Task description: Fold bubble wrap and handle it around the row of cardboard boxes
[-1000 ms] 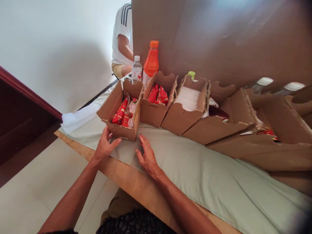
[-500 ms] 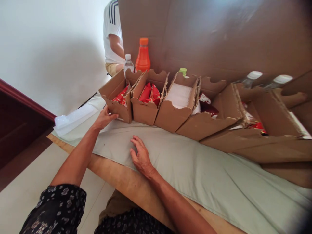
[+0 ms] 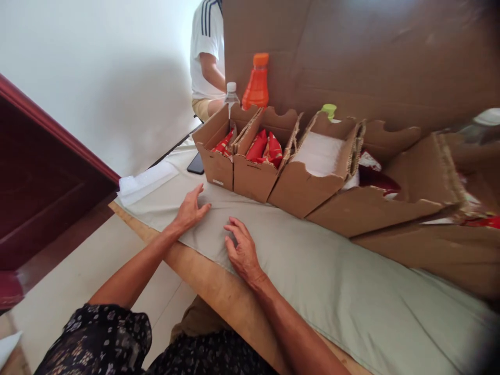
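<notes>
My left hand is open just in front of the leftmost cardboard box, apart from it and holding nothing. To its right, my right hand rests open at the cloth, fingers loosely curved and nothing in them. Red packets lie in the leftmost box. The second box holds more red packets. White foam sheets fill the third box. Farther right, a dark red packet shows in a wider box.
Behind the boxes stand an orange bottle, a clear bottle and a green-capped one. A phone and white foam lie left. A tall cardboard panel rises behind; a person sits beyond it.
My left hand has come away from the leftmost box and drawn back toward me. The phone beside that box has come into sight. The view has turned left; my right hand stays nearly in place.
</notes>
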`<state>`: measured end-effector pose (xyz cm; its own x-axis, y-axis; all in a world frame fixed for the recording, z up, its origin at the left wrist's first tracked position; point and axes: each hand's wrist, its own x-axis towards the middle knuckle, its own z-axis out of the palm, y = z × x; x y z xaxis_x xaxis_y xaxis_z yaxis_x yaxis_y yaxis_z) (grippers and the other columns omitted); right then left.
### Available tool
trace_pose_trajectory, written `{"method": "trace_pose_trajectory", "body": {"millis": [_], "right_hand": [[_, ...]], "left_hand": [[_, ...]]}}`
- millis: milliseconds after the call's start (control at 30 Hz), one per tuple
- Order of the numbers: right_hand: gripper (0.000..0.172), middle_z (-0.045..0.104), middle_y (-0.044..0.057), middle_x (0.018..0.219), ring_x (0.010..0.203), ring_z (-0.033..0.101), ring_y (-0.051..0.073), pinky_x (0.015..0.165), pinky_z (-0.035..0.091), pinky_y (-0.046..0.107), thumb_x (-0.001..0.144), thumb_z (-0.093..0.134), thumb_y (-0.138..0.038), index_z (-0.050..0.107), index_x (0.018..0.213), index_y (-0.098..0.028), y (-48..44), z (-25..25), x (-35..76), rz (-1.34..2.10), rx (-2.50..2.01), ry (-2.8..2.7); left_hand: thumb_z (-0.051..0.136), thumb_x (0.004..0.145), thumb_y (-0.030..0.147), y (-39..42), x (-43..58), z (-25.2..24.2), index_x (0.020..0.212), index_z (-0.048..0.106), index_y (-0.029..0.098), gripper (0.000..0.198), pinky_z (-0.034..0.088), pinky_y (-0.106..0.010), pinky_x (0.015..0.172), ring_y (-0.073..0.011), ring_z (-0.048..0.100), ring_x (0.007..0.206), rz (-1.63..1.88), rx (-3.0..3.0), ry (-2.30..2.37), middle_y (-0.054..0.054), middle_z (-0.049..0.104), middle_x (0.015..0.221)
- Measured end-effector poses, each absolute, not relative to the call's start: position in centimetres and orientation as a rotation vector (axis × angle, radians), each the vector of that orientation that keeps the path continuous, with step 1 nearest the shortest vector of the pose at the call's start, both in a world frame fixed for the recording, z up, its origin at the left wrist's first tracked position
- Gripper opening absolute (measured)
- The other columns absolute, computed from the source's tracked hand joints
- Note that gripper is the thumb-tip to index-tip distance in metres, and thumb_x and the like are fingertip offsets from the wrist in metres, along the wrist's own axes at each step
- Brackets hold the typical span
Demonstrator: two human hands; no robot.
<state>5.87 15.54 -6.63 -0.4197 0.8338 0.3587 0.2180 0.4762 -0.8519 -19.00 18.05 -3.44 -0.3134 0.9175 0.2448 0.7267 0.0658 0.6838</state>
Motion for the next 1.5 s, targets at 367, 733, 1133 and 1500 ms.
{"method": "trace_pose_trajectory", "body": {"millis": [367, 733, 1133, 1500], "right_hand": [[0.029, 0.066, 0.014, 0.141, 0.131, 0.063, 0.025, 0.113, 0.053, 0.045, 0.089, 0.055, -0.017, 0.076, 0.109, -0.02, 15.7, -6.2, 5.9, 0.906, -0.877, -1.944], [0.029, 0.068, 0.012, 0.138, 0.128, 0.064, 0.024, 0.112, 0.053, 0.045, 0.088, 0.054, -0.014, 0.076, 0.106, -0.021, 15.7, -6.4, 5.8, 0.878, -0.863, -1.96], [0.031, 0.062, 0.015, 0.146, 0.134, 0.057, 0.025, 0.115, 0.048, 0.046, 0.091, 0.055, -0.011, 0.075, 0.114, -0.017, 15.3, -5.7, 5.1, 0.774, -0.9, -2.188], [0.027, 0.067, 0.004, 0.141, 0.134, 0.058, 0.019, 0.113, 0.046, 0.031, 0.099, 0.063, -0.029, 0.074, 0.123, -0.02, 6.7, -1.6, 9.5, 0.593, -0.48, -2.699]], "left_hand": [[0.069, 0.092, 0.023, 16.5, -31.4, 1.7, 0.129, 0.066, 0.012, 0.038, 0.049, -0.058, 0.111, -0.0373, 0.06, 0.13, 0.417, 1.403, 2.823, -0.02, 0.066, 0.134], [0.061, 0.103, 0.036, 15.2, -26.9, 3.0, 0.122, 0.07, 0.016, 0.029, 0.058, -0.045, 0.096, -0.0273, 0.07, 0.111, 0.092, 1.64, 2.786, -0.012, 0.07, 0.124], [0.049, 0.097, 0.044, 11.8, -23.9, 1.4, 0.132, 0.069, 0.012, 0.051, 0.052, -0.065, 0.102, -0.0461, 0.06, 0.129, 0.034, 1.731, 2.693, -0.025, 0.065, 0.139], [0.036, 0.098, 0.061, 11.6, -11.4, -2.9, 0.141, 0.061, 0.014, 0.068, 0.038, -0.058, 0.123, -0.0421, 0.045, 0.15, 0.561, 2.434, 1.881, -0.022, 0.044, 0.163]]}}
